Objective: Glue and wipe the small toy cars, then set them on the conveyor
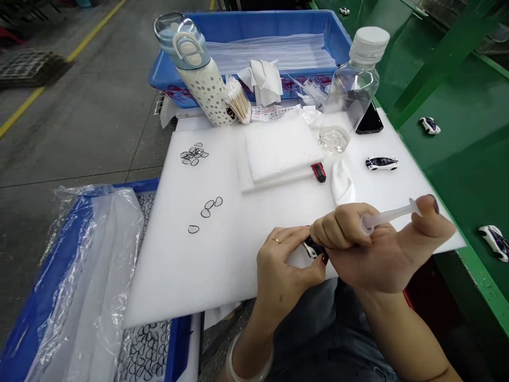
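Observation:
At the front edge of the white foam board (222, 276), my left hand (283, 265) pinches a small white and black toy car (312, 248) between thumb and fingers. Fingers of my right hand (377, 254) are curled around a syringe (392, 214); its pale plunger sticks out to the right, with my thumb on the end. The barrel and tip are hidden by my fist, which is right beside the car. Loose black rings (205, 213) lie on the board to the left, with a small pile of rings (194, 154) behind them.
Behind stand a dotted flask (207, 87), cotton swabs (239, 103), a clear bottle (350, 90) and a blue bin (242, 24). A foam block (282, 148), red part (318, 172) and toy car (382, 163) lie on the board. More cars (495, 242) sit on the green surface.

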Available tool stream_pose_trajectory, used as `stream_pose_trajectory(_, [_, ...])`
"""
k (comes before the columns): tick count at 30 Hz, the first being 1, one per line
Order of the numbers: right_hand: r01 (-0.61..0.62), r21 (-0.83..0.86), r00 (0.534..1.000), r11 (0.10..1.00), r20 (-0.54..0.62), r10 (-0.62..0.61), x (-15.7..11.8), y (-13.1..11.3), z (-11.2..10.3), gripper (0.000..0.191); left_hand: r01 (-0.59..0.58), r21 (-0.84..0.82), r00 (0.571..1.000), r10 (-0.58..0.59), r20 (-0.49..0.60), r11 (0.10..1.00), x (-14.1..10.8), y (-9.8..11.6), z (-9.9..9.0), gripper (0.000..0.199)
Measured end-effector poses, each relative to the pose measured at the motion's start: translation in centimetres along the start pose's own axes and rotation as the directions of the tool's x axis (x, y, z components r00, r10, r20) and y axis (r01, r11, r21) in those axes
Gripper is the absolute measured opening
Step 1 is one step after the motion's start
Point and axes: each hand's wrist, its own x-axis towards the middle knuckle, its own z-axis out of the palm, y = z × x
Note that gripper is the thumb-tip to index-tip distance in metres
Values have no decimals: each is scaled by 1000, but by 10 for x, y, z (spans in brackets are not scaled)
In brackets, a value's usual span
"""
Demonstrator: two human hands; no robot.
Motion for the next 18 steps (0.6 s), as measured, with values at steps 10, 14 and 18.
stream_pose_trajectory(10, [17, 9, 996, 1000, -86, -16, -4, 2, 5, 64, -6, 9, 1000, 6, 12, 1000, -1, 0, -1, 13])
stream_pose_trajectory(14, [20, 1, 994, 1000, -110, -20, -4, 2, 7, 65, -1, 3, 1000, 1, 15, 1000, -1, 0, -1, 15])
stream_pose_trajectory(18, [23, -15, 986, 1000, -165, -25, -5, 2, 11, 66, -1, 6, 1000, 1, 18, 1000, -1, 0, 0, 14])
